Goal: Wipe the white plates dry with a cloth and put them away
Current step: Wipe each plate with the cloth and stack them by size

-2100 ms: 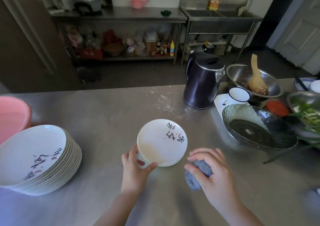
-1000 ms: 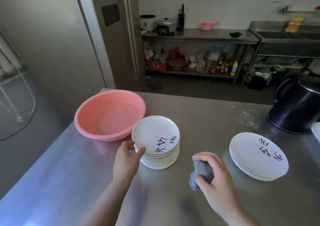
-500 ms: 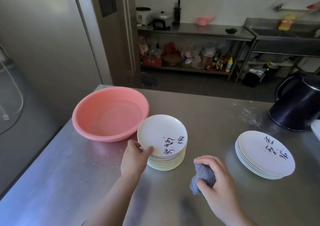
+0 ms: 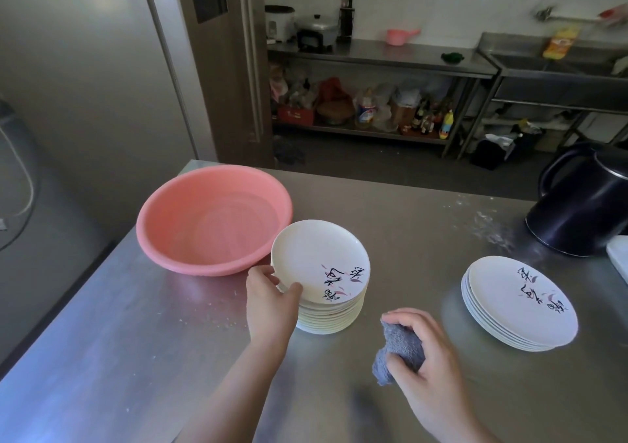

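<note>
Our left hand [image 4: 270, 301] now pinches the top plate [image 4: 319, 262] and has tipped it up off the tall stack [image 4: 328, 317] beside the pink basin [image 4: 214, 220], so, with our right hand [image 4: 430, 362] clutching the grey cloth [image 4: 399, 352], another wipe seems next.

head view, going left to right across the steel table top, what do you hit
pink basin → left hand gripping the top plate of the taller stack → right hand holding the grey cloth → shorter plate stack → black kettle
</note>
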`<state>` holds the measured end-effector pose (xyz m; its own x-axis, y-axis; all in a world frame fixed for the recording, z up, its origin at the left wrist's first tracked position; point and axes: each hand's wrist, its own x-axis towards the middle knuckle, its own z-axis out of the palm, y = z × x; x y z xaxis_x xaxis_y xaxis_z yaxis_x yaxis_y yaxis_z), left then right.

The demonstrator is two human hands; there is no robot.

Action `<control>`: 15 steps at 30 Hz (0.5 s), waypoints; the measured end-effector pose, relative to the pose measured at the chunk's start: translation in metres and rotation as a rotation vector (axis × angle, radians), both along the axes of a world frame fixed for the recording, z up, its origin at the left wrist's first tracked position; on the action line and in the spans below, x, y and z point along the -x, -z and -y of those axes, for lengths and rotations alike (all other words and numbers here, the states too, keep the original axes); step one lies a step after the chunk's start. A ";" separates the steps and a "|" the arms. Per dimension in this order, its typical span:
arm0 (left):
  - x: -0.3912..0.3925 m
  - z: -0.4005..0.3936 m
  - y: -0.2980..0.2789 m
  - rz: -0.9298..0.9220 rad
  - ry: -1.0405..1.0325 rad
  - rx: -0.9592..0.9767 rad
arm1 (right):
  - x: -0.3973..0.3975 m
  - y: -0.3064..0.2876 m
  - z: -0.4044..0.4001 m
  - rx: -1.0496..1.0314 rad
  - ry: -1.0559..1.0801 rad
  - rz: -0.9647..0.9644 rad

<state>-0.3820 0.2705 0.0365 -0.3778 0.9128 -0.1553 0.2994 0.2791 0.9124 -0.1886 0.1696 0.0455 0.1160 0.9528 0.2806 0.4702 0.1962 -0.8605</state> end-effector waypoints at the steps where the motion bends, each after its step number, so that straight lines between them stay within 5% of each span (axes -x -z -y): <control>1: 0.000 -0.002 -0.002 0.021 -0.003 -0.021 | -0.001 0.000 0.000 0.002 -0.002 -0.003; 15: -0.019 0.022 -0.019 0.552 -0.197 -0.059 | -0.038 -0.005 0.023 -0.049 0.065 0.020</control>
<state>-0.3626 0.2487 0.0558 -0.4190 0.8466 -0.3283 -0.2766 0.2254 0.9342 -0.1501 0.1461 0.0500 0.1710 0.9287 0.3291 0.4998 0.2061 -0.8413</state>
